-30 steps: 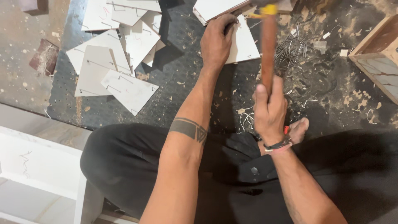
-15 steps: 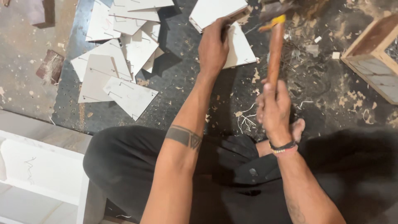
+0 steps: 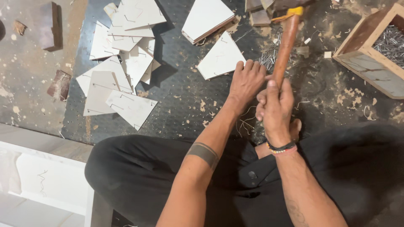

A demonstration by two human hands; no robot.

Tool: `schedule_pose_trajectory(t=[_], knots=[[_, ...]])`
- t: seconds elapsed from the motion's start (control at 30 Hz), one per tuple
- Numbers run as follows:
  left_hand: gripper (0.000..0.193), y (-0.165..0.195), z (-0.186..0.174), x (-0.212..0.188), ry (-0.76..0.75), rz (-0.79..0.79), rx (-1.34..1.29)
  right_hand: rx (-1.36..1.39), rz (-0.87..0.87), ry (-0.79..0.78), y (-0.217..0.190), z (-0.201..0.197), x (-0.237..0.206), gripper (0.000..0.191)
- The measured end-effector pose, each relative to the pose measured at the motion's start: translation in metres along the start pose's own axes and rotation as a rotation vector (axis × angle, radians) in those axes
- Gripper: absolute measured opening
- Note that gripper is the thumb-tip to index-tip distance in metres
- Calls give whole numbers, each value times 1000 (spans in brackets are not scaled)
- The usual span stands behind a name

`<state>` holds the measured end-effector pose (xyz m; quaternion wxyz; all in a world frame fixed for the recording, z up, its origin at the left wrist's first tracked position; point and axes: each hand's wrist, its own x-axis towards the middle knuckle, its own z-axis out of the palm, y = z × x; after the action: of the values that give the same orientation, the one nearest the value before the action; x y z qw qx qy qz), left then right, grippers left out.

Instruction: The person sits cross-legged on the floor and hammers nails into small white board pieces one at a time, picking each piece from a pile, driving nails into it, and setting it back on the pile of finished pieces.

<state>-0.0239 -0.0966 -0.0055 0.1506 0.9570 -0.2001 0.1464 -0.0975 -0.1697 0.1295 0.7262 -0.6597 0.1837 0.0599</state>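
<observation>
Head view: right hand (image 3: 275, 111) has its fingers wrapped tight round a wooden hammer handle (image 3: 286, 44), raised. Left hand (image 3: 246, 82) lies flat, fingers loosely curled, holding nothing, beside a white triangular board (image 3: 221, 59); a hammering stroke seems in hand, calling for a steady aim.

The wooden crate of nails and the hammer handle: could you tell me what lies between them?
Head view: only dark floor strewn with wood chips separates hammer handle and crate.

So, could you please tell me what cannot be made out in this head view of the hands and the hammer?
- Hammer: its head is cut off by the top edge.
- Right hand: its grip hides the handle's lower end.
- Left hand: whatever lies under the palm is hidden.
- Wooden box: cut off by the right edge.
- Nails inside: too small to count.
</observation>
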Motion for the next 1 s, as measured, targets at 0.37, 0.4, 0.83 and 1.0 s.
schedule_pose_trajectory(t=[0.37,0.4,0.83,1.0], knots=[[17,-22,-50,9,30,-315,-560,-45,-64,-31,-4,5,-3,24],[19,-32,-58,6,97,-376,-617,-32,-41,-27,-5,5,-3,24],[24,-130,-82,-29,286,-863,-894,-75,12,-89,0,15,-9,23],[18,-121,-77,-39,374,-723,-613,-90,24,-94,2,17,-9,24]])
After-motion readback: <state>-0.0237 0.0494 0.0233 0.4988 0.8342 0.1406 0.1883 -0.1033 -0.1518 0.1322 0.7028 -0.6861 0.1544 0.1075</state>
